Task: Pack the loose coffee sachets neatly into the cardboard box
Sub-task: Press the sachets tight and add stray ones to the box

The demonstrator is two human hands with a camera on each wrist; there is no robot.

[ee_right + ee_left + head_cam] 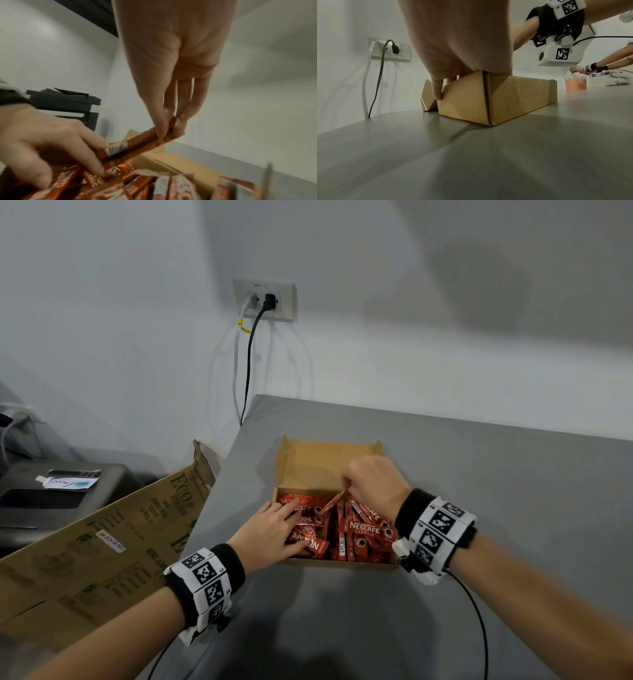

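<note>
Grey matte tabletop (pixel 445 594), corner against a white wall (pixel 120 302). Big printed brown corrugated carton (pixel 102 549) leans at the table's left edge; dark grey printer (pixel 51 491) beyond it, a small white pouch (pixel 70 482) lying on top. White wall socket plate (pixel 263 299) above the table corner, one black plug and one white plug in, cables hanging down.

Small open brown cardboard box (pixel 318 463) sits on the tabletop near its left edge, lid flap folded back toward the wall. Near half of the box is full of red Nescafe Classic coffee sachets (pixel 363 534), some in rough rows on the right, the ones on the left lying crooked. Far half of the box floor is bare.

Left hand (pixel 274 529) reaches over the box's near-left corner, fingers fairly straight and spread, resting on the crooked sachets; left wrist view shows the thumb (pixel 437 89) down on the outside of the left wall.

Right hand (pixel 371 479) hovers over the box middle, thumb and fingertips (pixel 181 116) pinching the end of one red stick sachet (pixel 334 501). That sachet is tilted, its lower end down among the pile, near the left hand's fingertips.

Background of left wrist view: another person's hands (pixel 580 70) at an orange cup (pixel 575 84), well apart from the box.
</note>
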